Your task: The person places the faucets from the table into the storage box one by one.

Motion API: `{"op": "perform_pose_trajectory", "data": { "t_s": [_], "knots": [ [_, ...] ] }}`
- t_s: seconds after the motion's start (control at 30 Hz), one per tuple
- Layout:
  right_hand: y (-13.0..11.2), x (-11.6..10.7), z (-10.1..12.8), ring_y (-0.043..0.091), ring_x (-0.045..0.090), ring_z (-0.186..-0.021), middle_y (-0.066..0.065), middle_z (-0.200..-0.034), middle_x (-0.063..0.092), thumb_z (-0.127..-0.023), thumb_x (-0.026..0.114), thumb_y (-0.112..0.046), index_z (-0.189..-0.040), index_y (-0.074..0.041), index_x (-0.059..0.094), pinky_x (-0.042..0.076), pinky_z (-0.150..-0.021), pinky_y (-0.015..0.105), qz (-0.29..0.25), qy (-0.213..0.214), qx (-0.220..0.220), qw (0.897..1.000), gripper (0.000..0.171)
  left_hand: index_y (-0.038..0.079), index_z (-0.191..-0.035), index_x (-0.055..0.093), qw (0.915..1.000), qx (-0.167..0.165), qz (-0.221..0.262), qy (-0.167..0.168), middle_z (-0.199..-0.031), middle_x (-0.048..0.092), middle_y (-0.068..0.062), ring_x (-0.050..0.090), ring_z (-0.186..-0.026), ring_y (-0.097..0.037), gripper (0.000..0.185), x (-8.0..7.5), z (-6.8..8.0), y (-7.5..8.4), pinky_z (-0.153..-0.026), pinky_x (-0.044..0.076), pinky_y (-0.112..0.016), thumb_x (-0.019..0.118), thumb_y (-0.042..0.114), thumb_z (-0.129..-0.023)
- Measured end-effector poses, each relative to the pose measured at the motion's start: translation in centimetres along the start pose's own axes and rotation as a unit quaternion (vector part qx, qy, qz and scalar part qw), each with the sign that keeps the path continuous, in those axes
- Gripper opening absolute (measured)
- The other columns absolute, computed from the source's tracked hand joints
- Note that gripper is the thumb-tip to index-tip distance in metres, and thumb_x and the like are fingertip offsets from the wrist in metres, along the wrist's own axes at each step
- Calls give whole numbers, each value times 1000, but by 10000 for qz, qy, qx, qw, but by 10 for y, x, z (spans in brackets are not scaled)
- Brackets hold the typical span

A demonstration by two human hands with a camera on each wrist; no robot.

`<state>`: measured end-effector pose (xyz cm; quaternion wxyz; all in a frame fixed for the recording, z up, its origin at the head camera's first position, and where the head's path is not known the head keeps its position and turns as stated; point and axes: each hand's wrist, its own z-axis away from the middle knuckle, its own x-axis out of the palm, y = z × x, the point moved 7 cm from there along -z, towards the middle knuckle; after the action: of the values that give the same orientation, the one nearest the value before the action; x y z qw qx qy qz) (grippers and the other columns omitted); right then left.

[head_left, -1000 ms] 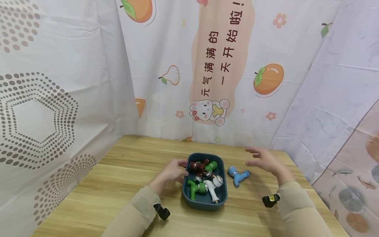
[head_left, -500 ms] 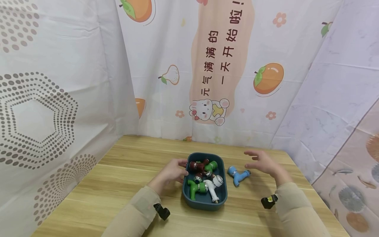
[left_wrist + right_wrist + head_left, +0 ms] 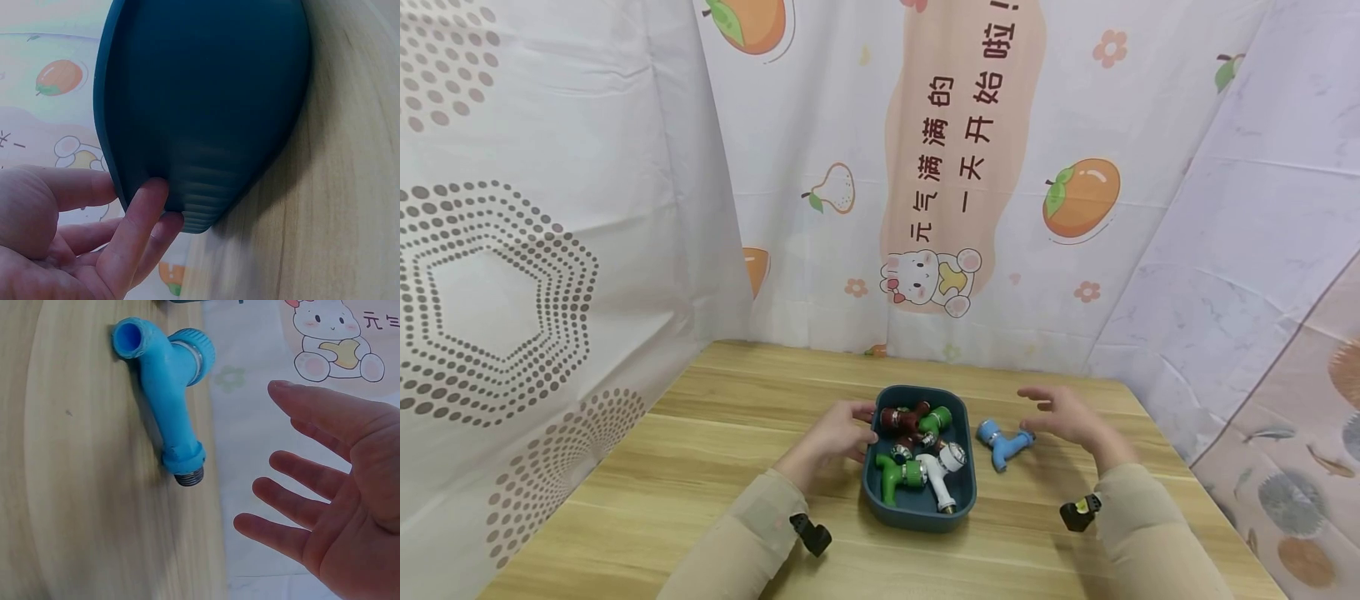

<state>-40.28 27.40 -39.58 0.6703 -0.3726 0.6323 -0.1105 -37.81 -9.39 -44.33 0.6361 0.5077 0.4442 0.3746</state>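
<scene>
A dark teal plastic box (image 3: 917, 522) holds several faucets: a white faucet (image 3: 938, 483), a green faucet (image 3: 891, 477), another green faucet (image 3: 935, 419) and dark red ones (image 3: 901, 420) partly overlapped by others. My left hand (image 3: 838, 433) is at the box's left side; in the left wrist view its relaxed fingertips (image 3: 153, 190) touch the outer wall, thumb at the rim. A light blue faucet (image 3: 1006, 446) with a black threaded end lies on the table right of the box. Just beyond it, my right hand (image 3: 1067, 417) hovers with spread fingers and holds nothing.
The wooden table (image 3: 700, 467) ends at a patterned white curtain (image 3: 820, 275) behind, with more cloth at the left and right. A black wrist camera (image 3: 810, 533) sits on the left sleeve, another black camera (image 3: 1079, 512) on the right.
My right hand has shifted slightly left and down, closer to the blue faucet's threaded end. The left hand, the box and the faucets have stayed in place.
</scene>
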Motion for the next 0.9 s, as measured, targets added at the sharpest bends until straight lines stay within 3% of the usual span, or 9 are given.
{"op": "perform_pose_trajectory", "data": {
  "t_s": [0.2,0.47,0.9],
  "knots": [
    [6,6,0,61,45,-127,31,-145,49,-92,76,-14,-142,6,53,44,-103,64,-172,-33,-94,9998,59,-5,-146,49,10000,9,-6,13,-135,53,-26,72,-84,-30,62,0,0,0,-65,63,-41,67,-8,-87],
    [15,16,5,62,40,-131,29,-147,48,-91,75,-13,-143,3,53,43,-103,66,-329,-264,207,9989,58,-4,-146,49,10000,8,-12,19,-135,54,-25,72,-86,-31,62,0,-2,-2,-64,63,-41,67,-8,-87],
    [18,27,8,60,46,-126,30,-144,51,-86,82,-13,-139,5,56,44,-101,66,-233,-398,206,9987,61,-5,-146,48,10000,16,-64,-2,-135,54,-25,71,-86,-30,62,0,-2,-1,-65,63,-41,67,-9,-87]
  ]
}}
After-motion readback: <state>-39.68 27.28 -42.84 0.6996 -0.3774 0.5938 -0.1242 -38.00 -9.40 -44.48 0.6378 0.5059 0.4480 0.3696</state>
